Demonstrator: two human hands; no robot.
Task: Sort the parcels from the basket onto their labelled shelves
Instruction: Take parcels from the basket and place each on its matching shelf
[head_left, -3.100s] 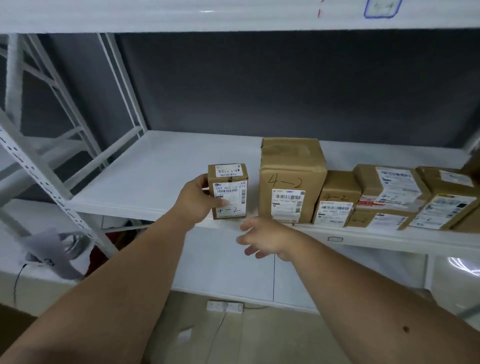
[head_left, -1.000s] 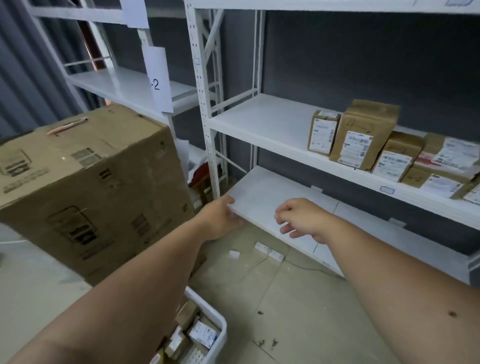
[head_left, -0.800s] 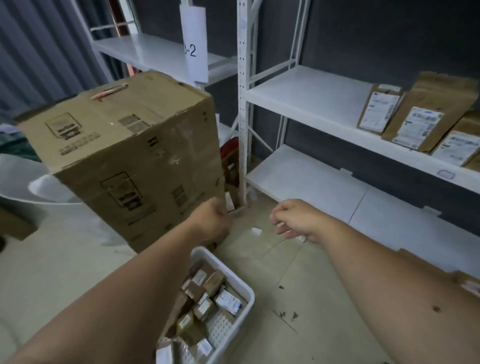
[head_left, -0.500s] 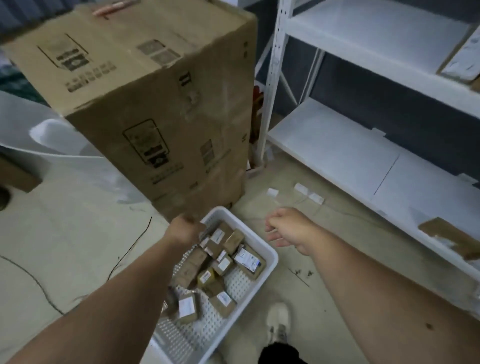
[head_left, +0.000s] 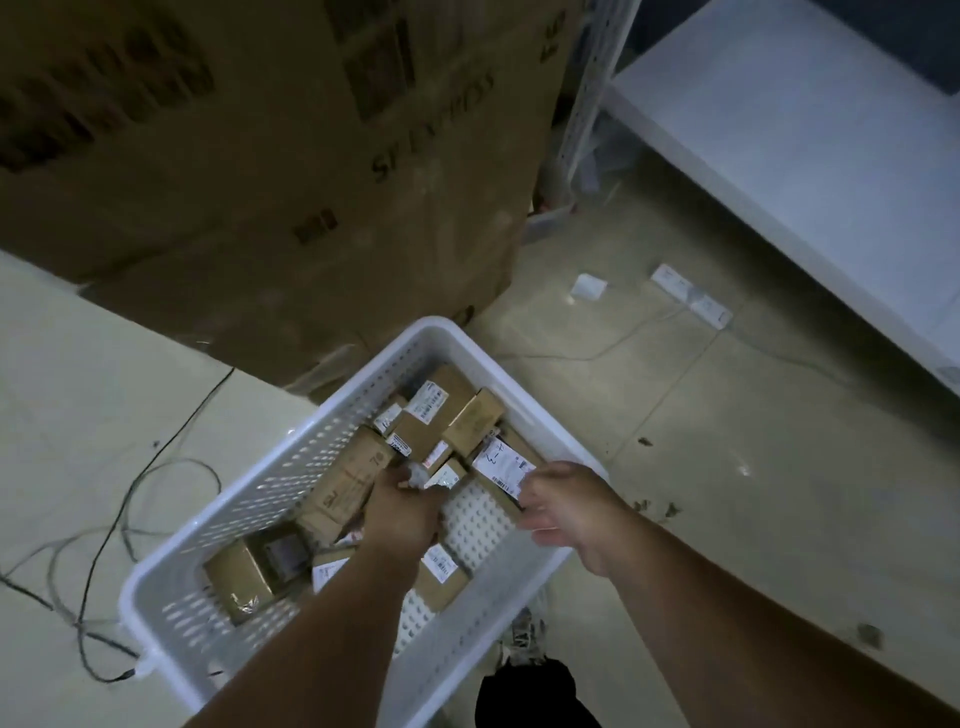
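Note:
A white perforated basket (head_left: 291, 467) stands on the floor below me, holding several small brown parcels with white labels. My left hand (head_left: 402, 512) reaches into its middle, and its fingers curl over a small labelled parcel (head_left: 444, 475). At the basket's right rim, my right hand (head_left: 566, 504) pinches the edge of a flat parcel (head_left: 501, 462) whose white label carries handwritten figures. More parcels (head_left: 452, 410) lie at the far end, and others (head_left: 244, 574) sit near my left forearm. Only the white bottom shelf (head_left: 810, 135) of the rack shows, at the upper right.
A big cardboard box (head_left: 270, 156) towers right behind the basket. Loose cables (head_left: 130, 519) trail over the floor on the left. A power strip (head_left: 691, 296) and a scrap of paper lie by the shelf. My shoe (head_left: 524, 636) is just below the basket.
I turned from the shelf and looked down at the basket. Both hands dropped from above the rim into it, and each now touches a parcel.

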